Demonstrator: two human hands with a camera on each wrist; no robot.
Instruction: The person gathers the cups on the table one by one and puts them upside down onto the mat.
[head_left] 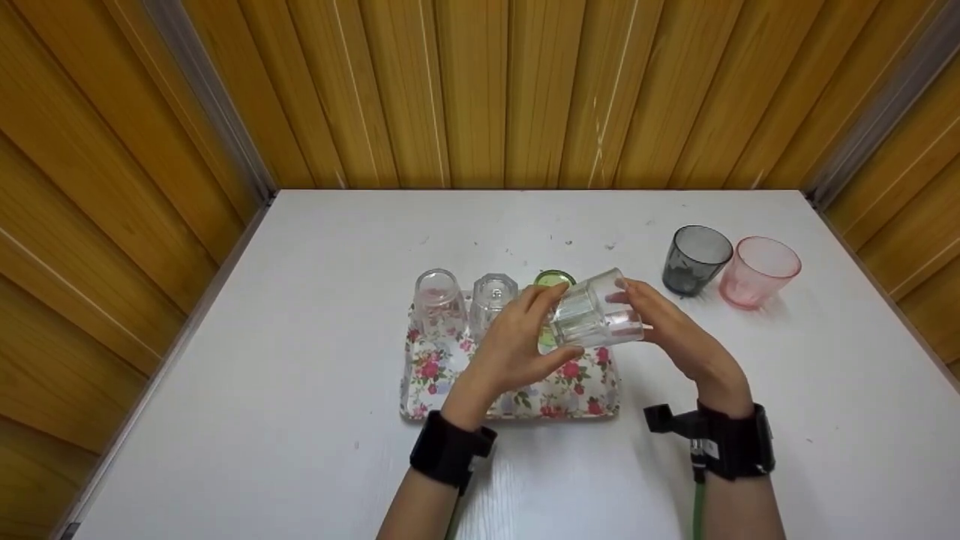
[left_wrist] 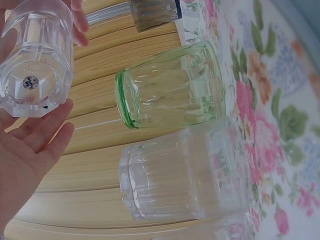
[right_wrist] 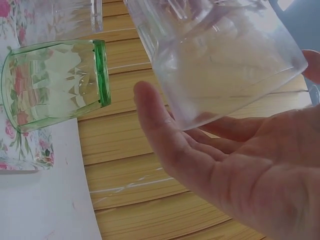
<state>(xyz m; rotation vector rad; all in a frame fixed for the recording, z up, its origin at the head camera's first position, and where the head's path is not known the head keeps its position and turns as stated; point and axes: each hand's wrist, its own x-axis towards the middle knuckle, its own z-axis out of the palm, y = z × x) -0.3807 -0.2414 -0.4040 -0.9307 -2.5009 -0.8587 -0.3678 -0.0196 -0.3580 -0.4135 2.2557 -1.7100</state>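
Both hands hold a clear drinking glass (head_left: 596, 309) tilted on its side above the floral tray (head_left: 517, 405). My left hand (head_left: 510, 345) is at its base end, thumb below and fingers above. My right hand (head_left: 679, 337) has its fingers and thumb at the rim end. Behind the held glass, a green glass (left_wrist: 170, 87) stands upside down on the tray. A faceted clear glass (head_left: 493, 296) and another clear glass (head_left: 439, 304) stand upside down to its left. A small dark round sticker (left_wrist: 30, 82) shows on the held glass's base.
At the right back of the white table (head_left: 300, 360), a grey glass (head_left: 694, 262) and a pink glass (head_left: 759, 274) stand upright side by side, off the tray. Yellow wood-patterned panels (head_left: 480, 90) wall the table at the back and sides.
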